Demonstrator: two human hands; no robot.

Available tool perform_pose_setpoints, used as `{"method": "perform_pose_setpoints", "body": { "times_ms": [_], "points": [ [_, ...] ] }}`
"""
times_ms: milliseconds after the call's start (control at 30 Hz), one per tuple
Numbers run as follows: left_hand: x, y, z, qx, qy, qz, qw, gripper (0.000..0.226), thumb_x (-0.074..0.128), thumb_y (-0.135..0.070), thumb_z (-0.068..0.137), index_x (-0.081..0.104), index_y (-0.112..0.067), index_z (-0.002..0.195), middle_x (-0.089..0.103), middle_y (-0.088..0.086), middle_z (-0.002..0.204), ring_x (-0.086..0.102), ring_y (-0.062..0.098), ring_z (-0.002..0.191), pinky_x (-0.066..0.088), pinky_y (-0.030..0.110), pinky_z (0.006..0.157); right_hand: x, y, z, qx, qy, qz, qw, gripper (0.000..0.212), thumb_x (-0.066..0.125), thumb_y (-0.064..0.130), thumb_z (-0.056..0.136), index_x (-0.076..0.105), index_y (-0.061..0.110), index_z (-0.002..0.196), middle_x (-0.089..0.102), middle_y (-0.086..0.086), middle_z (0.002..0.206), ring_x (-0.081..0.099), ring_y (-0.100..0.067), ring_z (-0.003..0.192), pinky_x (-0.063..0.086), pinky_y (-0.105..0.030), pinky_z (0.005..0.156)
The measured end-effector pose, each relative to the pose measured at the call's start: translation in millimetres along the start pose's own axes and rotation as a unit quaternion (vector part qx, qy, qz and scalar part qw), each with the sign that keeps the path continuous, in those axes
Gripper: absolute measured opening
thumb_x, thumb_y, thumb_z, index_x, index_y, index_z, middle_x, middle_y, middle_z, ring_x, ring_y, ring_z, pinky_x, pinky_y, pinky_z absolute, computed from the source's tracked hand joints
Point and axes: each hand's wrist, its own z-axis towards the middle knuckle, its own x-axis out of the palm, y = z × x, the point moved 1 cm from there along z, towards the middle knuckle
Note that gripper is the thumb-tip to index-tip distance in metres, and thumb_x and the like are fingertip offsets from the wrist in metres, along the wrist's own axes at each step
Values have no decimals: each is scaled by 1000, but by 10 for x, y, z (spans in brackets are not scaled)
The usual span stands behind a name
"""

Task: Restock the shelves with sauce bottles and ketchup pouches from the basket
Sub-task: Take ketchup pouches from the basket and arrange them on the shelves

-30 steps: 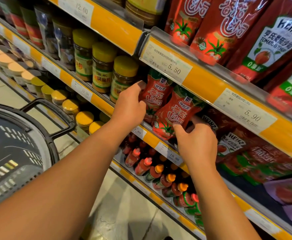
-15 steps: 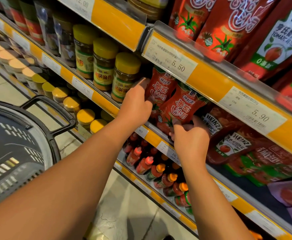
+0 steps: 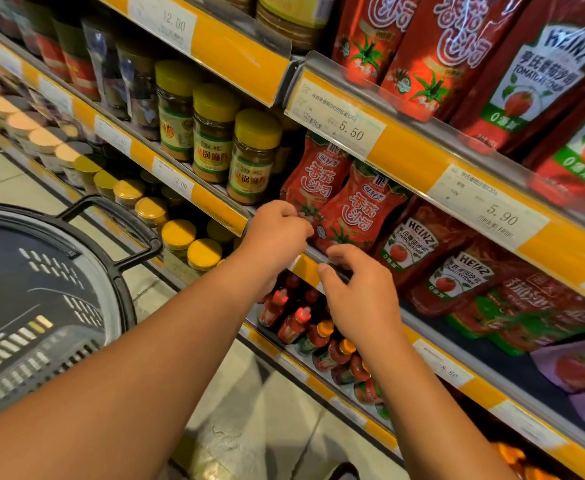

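Two red ketchup pouches stand side by side on the middle shelf, the left pouch (image 3: 313, 178) and the right pouch (image 3: 358, 206), both leaning back under the 5.50 price tag. My left hand (image 3: 277, 233) sits at the bottom corner of the left pouch with its fingers loosely curled and fingertips against the pouch. My right hand (image 3: 356, 292) hovers just below the right pouch at the shelf's front rail (image 3: 304, 268), fingers relaxed and holding nothing. The dark basket (image 3: 117, 306) is at the left; its inside looks empty where visible.
Yellow-lidded spice jars (image 3: 254, 157) stand left of the pouches. Heinz ketchup pouches (image 3: 412, 247) lie to the right. Small sauce bottles (image 3: 294, 322) with red and orange caps fill the shelf below. Larger pouches (image 3: 419, 57) hang on the shelf above.
Both hands have dropped from the pouches' sides to their bottoms. The right hand has let go and come back toward the shelf edge. The two pouches now stand on their own.
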Motion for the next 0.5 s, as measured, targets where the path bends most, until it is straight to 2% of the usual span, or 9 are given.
{"method": "perform_pose_setpoints", "body": {
  "times_ms": [67, 133, 200, 267, 333, 433, 500],
  "points": [
    [17, -30, 24, -50, 16, -125, 991, 10, 61, 2, 92, 65, -3, 100, 65, 30, 120, 65, 42, 117, 56, 50, 102, 80, -8, 27, -10, 17, -36, 999, 43, 58, 40, 101, 57, 28, 142, 62, 9, 140, 55, -14, 130, 50, -43, 105],
    [47, -17, 69, -85, 19, -206, 975, 8, 58, 5, 95, 64, 0, 98, 65, 28, 115, 66, 29, 110, 57, 44, 101, 147, -23, 55, -18, 28, -67, 997, 53, 54, 47, 101, 49, 27, 150, 55, 6, 149, 50, -19, 137, 47, -47, 109],
    [98, 4, 115, -104, 25, -251, 962, 21, 58, 6, 96, 63, 7, 116, 62, 24, 108, 63, 27, 108, 57, 40, 100, 186, -40, 87, -17, 42, -91, 995, 60, 51, 53, 101, 43, 26, 154, 51, 3, 153, 47, -22, 140, 44, -51, 111],
    [146, 16, 171, -115, 18, -273, 955, 37, 57, 9, 95, 57, 11, 133, 57, 26, 124, 57, 33, 122, 56, 40, 102, 200, -69, 127, -7, 50, -104, 993, 63, 48, 56, 102, 40, 24, 156, 50, -1, 154, 47, -25, 140, 43, -52, 111],
    [187, 19, 208, -118, 19, -289, 950, 44, 54, 11, 95, 52, 11, 139, 51, 26, 135, 51, 36, 132, 52, 42, 107, 196, -80, 163, 1, 50, -112, 992, 62, 46, 56, 103, 41, 22, 155, 52, -5, 151, 49, -29, 137, 44, -52, 110],
    [199, 37, 294, -111, 27, -278, 954, 43, 53, 13, 92, 55, 8, 135, 58, 21, 127, 55, 35, 128, 54, 43, 104, 182, -73, 205, -1, 40, -111, 993, 56, 43, 53, 105, 47, 19, 150, 59, -8, 142, 55, -31, 130, 48, -50, 103],
    [201, 47, 340, -100, 37, -266, 958, 47, 52, 12, 88, 54, 4, 135, 61, 22, 129, 59, 34, 124, 55, 44, 104, 183, -71, 231, 4, 34, -104, 994, 50, 42, 50, 106, 53, 18, 143, 64, -9, 131, 58, -33, 122, 50, -49, 97]
  ]
}}
